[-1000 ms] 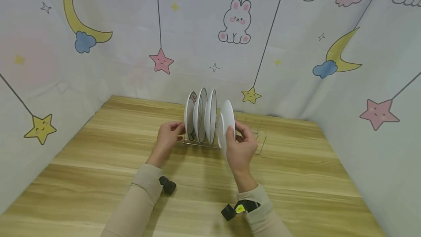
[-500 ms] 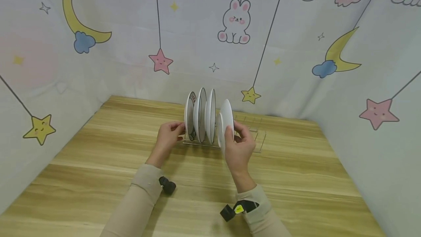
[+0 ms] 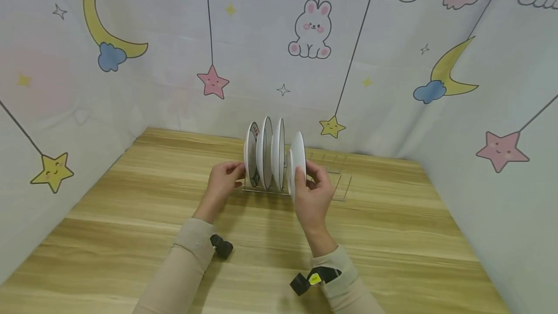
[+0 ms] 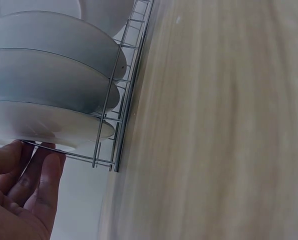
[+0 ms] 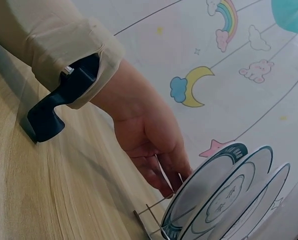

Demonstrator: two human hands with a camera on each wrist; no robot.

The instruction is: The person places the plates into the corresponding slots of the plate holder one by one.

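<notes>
A wire dish rack stands on the table, with three white plates on edge at its left end: a left plate, a middle plate and a right plate. Dark green patterned rims show on their faces in the right wrist view. My right hand grips a fourth white plate, thumb on its underside, fingers behind. It stands nearly upright at the rack, right of the others; whether it sits in a slot is hidden. My left hand pinches the rack's end wire, beside the nearest plate.
Rack slots to the right of the held plate show bare wires. The wood-grain table spreads in front. A white curtain with cartoon prints hangs behind and at both sides. Each wrist carries a small black camera.
My right hand has moved slightly left with the plate, bringing it closer to the other plates and more upright. The left hand and the rack have stayed in place.
</notes>
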